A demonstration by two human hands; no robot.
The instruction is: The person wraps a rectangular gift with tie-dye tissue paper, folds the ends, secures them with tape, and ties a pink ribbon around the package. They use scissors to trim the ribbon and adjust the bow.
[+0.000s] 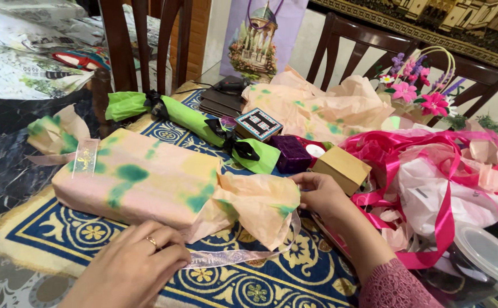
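Your left hand (132, 265) pinches the ribbon (226, 258), which runs right, under the parcel's (140, 179) gathered end; your right hand (319, 191) grips that paper end.

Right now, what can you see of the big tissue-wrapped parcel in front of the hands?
The parcel is a flat, roughly rectangular block wrapped in thin peach tissue paper with green blotches. It lies on a blue and yellow patterned mat. Its far end is gathered and tied with a pale translucent ribbon; the near end flares loose and crumpled. The right hand grips that loose end, and the left hand holds a sheer ribbon running beneath it.
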